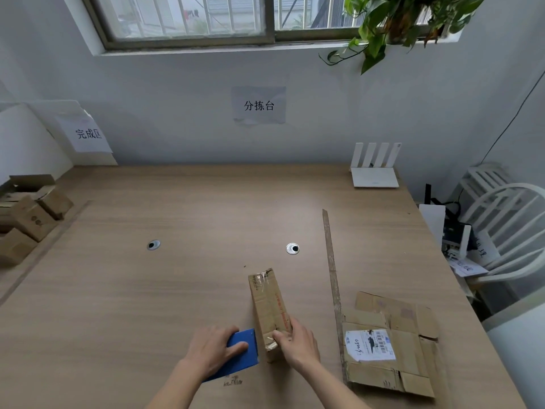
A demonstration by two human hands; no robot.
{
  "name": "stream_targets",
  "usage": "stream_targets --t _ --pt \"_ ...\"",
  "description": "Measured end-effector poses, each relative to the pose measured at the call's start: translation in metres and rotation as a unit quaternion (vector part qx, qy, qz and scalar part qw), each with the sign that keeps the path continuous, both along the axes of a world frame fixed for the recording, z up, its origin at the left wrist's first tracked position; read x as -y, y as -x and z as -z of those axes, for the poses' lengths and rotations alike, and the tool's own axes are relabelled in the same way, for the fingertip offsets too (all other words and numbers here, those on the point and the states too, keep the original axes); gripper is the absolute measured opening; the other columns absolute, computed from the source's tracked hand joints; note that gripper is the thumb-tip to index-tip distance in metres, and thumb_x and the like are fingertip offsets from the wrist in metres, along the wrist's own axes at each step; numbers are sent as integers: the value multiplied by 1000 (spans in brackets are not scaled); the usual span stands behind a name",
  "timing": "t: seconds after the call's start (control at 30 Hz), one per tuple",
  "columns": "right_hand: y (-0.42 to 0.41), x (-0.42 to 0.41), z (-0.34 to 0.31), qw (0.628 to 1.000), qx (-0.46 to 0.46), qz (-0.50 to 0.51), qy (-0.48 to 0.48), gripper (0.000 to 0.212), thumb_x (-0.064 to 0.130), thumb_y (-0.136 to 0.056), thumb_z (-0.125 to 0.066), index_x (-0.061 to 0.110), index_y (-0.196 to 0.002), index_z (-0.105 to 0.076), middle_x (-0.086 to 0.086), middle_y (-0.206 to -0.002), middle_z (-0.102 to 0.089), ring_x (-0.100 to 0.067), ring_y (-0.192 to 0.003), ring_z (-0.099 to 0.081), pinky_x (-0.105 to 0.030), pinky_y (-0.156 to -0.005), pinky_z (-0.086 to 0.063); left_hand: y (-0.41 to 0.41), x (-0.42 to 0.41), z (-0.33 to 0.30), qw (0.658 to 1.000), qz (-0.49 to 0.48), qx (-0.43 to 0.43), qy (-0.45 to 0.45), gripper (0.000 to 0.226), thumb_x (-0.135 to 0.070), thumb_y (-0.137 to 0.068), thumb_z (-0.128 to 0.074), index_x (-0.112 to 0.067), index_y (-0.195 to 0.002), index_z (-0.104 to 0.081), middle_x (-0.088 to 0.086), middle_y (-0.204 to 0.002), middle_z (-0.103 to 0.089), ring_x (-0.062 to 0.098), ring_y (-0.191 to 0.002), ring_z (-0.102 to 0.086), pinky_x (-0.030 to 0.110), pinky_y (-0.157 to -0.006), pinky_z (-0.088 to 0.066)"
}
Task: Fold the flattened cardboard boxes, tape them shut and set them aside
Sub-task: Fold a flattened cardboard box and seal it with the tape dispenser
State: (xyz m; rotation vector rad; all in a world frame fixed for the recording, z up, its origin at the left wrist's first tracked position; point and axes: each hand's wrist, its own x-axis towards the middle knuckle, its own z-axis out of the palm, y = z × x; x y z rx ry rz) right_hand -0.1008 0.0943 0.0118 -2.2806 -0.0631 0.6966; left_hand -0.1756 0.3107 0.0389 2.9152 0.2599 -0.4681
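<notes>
Right hand [298, 342] of mine grips the long brown taped cardboard box [269, 312]; left hand [213, 349], beside it, lies flat on a blue card [240, 354].

Taped folded box [268, 308], flattened boxes [389, 343] right

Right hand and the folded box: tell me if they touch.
Touching. The head view shows the right hand resting against the near end of the folded box, fingers curled over its taped edge with no gap.
</notes>
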Motion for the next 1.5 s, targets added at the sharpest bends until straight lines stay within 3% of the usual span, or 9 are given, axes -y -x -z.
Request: stream_targets --t 0.2,0.33,0.5,0.7,0.87,1.17,1.27,1.37,1.5 --pt "0 0 -2 1000 8 -21 11 58 48 -95 -58 35 -148 -39 4 -138 -59 -21 -127 -55 -35 -102 -47 -8 38 16 991 -41 -27 -121 48 -63 -96 -39 -24 -107 -64 -1 -103 -70 23 -95 -67 34 -66 -39" --pt "-4 4 -2 999 7 -53 4 53 47 -95 -57 31 -144 -42 3 -138 -60 -20 -124 -56 -37 -103 -47 -8 42 23 992 -85 6 -95 47 -65 -98 -36 -27 -111 -59 -1 -107 -70 23 -100 -67 34 -67 -41" --pt "8 -8 -3 994 20 -71 75 95 74 -67 -65 21 -139 -33 0 -135 -39 -24 -126 -52 -35 -90 -47 -5 37 31 992 -122 16 -40 42 -61 -99 -38 -34 -129 -50 -4 -117 -67 21 -106 -65 34 -74 -47" --pt "-24 12 -12 976 79 -129 159 84 50 -68 -72 20 -137 -36 -1 -130 -46 -23 -114 -56 -33 -82 -48 18 9 56 990 -140 -19 24 56 -54 -101 -41 -37 -152 -26 -3 -121 -64 23 -111 -62 35 -83 -52" --pt "-77 43 -25 931 109 -263 230 84 33 -68 -79 25 -140 -37 1 -134 -49 -24 -126 -50 -34 -92 -49 34 -14 75 988 -143 -52 33 47 -48 -98 -49 -33 -141 -39 -3 -122 -62 21 -115 -60 32 -80 -46" --pt "-109 37 -25 856 211 -401 249 92 -5 -84 -57 44 -155 -25 6 -168 -4 -19 -151 -19 -42 -105 -47 41 -14 104 988 -123 -95 18 61 -57 -92 -54 -35 -145 -36 -4 -127 -59 17 -119 -57 31 -90 -47" --pt "-96 37 -21 873 265 -352 209 95 -10 -83 -49 43 -157 -23 6 -169 0 -20 -151 -19 -40 -106 -46 29 -1 90 991 -130 -38 -2 60 -55 -94 -51 -34 -148 -37 -4 -130 -58 19 -121 -56 32 -94 -45" --pt "-60 44 -5 934 313 -133 109 79 -5 -87 -50 40 -151 -35 4 -160 -28 -23 -142 -38 -39 -102 -49 12 18 72 968 -143 124 163 46 -45 -101 -50 -37 -145 -47 -12 -136 -57 12 -124 -55 31 -100 -45" --pt "-9 47 13 979 203 -23 -12 55 55 -95 -54 46 -146 -36 12 -127 -35 -8 -112 -50 -30 -93 -48 -7 52 57 917 -101 146 358 47 -45 -97 -59 -51 -142 -46 -24 -138 -57 -9 -121 -54 23 -102 -46"
